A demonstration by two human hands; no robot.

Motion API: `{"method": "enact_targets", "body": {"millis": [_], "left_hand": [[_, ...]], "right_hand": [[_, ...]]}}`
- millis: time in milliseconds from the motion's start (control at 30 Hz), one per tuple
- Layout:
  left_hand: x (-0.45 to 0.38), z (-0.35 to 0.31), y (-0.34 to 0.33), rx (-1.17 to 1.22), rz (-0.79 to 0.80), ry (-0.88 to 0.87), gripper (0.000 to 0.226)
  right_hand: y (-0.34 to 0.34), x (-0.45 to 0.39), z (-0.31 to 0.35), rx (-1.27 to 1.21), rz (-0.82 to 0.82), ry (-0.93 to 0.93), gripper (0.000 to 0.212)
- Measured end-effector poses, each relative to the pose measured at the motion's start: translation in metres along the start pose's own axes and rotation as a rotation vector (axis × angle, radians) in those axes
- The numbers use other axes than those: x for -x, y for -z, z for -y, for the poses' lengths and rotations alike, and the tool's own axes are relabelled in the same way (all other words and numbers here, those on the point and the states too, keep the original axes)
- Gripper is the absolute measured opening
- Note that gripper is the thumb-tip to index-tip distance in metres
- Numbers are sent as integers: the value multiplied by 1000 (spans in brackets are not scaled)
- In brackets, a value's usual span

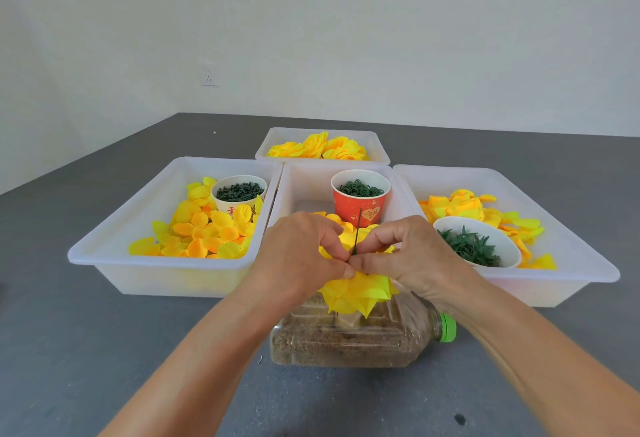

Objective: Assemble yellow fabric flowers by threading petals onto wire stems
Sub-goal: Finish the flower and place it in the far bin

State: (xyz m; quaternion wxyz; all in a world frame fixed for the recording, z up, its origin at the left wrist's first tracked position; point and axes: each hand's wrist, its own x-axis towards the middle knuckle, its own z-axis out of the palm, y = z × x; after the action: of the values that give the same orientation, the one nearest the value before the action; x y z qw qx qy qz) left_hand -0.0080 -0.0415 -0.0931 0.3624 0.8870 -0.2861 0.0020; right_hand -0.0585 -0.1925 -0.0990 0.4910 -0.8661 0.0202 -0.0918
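Left hand (301,256) and right hand (412,253) pinch together at a thin dark wire stem (357,234), grip closed at its base above a yellow fabric flower (356,292). Flower sits over a clear plastic jug (346,343) lying on the grey desk (104,350). Four white trays behind, middle tray (298,187) holding a red cup (360,199).

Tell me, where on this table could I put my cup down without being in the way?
The dark table is bare in front of the left tray, left of the bottle, and near the right front edge. It is crowded in the middle, where both hands work the flower between four trays.
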Motion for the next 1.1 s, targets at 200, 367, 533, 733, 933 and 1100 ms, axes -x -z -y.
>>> {"method": "enact_targets", "body": {"millis": [200,367,533,733,933,1100], "left_hand": [[11,2,-1,31,-94,-1,21],[19,-2,-10,-32,-215,-37,21],[21,-5,-13,-31,-270,-72,18],[20,-3,-16,19,-267,-66,16],[13,2,-16,61,-207,-50,9],[10,7,-15,-9,-181,-151,7]], "right_hand": [[5,-1,0,-87,120,35,21],[4,-1,-3,-69,68,51,11],[-1,-1,-6,34,-46,77,13],[-2,-1,-6,75,-55,96,11],[-1,0,-13,47,-63,154,15],[-11,1,-23,-27,-152,235,24]]}}
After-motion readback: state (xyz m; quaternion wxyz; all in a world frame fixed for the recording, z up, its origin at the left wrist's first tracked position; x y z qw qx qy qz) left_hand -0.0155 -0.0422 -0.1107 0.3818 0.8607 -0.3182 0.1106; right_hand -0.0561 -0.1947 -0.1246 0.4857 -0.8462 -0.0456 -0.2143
